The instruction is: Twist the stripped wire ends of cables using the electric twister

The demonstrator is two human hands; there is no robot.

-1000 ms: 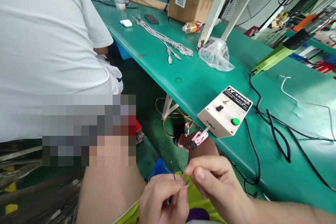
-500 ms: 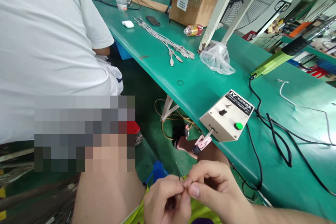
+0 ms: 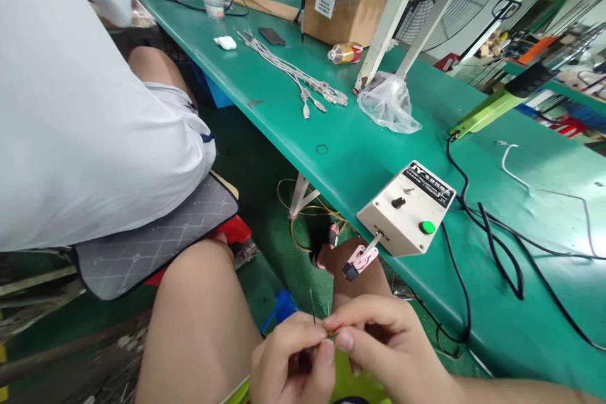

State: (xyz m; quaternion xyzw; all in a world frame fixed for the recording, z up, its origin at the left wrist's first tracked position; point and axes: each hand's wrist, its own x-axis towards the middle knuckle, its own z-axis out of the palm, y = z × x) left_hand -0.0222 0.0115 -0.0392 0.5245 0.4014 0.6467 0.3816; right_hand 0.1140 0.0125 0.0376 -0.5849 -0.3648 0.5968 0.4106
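My left hand (image 3: 293, 356) is closed in a pinch low in the view, above my lap. Out of its fingertips a thin black wire (image 3: 312, 306) sticks up. Against it, my right hand (image 3: 398, 341) pinches with thumb and forefinger, and short red and green wires (image 3: 337, 330) show between the two hands' fingertips. The rest of the wires is hidden by my fingers. Just beyond my hands, a pink clip (image 3: 360, 261) sits on the shaft of a beige control box (image 3: 407, 208) with a green button, at the green table's (image 3: 293, 129) edge.
Grey USB cables (image 3: 298, 72), a plastic bag (image 3: 389, 103), a bottle (image 3: 345, 53) and a phone (image 3: 271, 36) lie on the table. Black cords (image 3: 502, 252) trail at right near a green-handled tool (image 3: 492, 107). A co-worker in a white shirt (image 3: 95, 113) sits close at left.
My hands have shifted slightly left, still pinched together. Red and green wire now shows between the fingertips. The co-worker's arm and body have moved, uncovering a thigh and a grey seat pad.
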